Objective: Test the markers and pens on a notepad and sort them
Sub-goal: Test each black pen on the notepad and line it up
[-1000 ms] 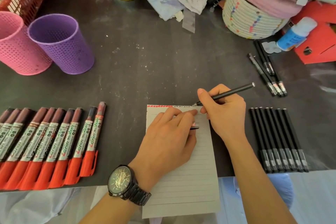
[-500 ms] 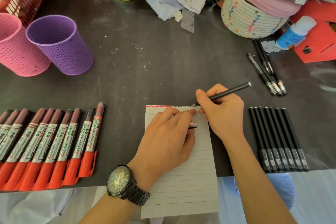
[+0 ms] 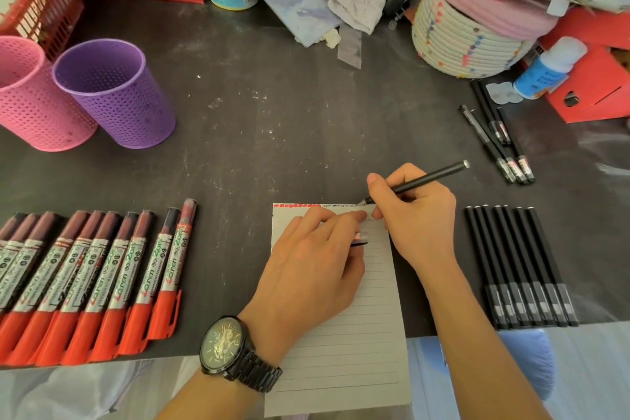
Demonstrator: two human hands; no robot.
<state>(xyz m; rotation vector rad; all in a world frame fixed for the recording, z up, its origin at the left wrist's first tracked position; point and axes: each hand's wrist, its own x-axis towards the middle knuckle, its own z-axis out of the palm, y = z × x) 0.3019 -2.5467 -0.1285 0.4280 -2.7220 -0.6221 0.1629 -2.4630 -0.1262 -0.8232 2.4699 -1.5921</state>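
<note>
Head view, progress: the notepad (image 3: 341, 334) has only its top line used, with red scribbles at the left and small black ones running right. My read is that testing is midway. The red markers (image 3: 85, 283) lie capped in a row on the left of the desk (image 3: 272, 129), probably done. A row of black pens (image 3: 521, 266) lies right of the pad, and a loose cluster of black pens (image 3: 497, 140) sits further back. I can't tell which group is tested. No pens show in the pink cup (image 3: 30, 99) or the purple cup (image 3: 116, 92), so sorting into them looks not yet started.

Pose: the right hand (image 3: 414, 215) pinches a black pen (image 3: 429, 177) in a writing grip, tip on the pad's top edge at the end of the black marks, barrel angled up and to the right. The left hand (image 3: 313, 269) lies palm down on the upper pad with fingers fairly straight and close together, pinning the paper. A short dark stub, likely the cap (image 3: 360, 241), pokes out under the fingers; the thumb is hidden. There is a watch (image 3: 225, 348) on the left wrist. Both forearms come in from the near edge.
</note>
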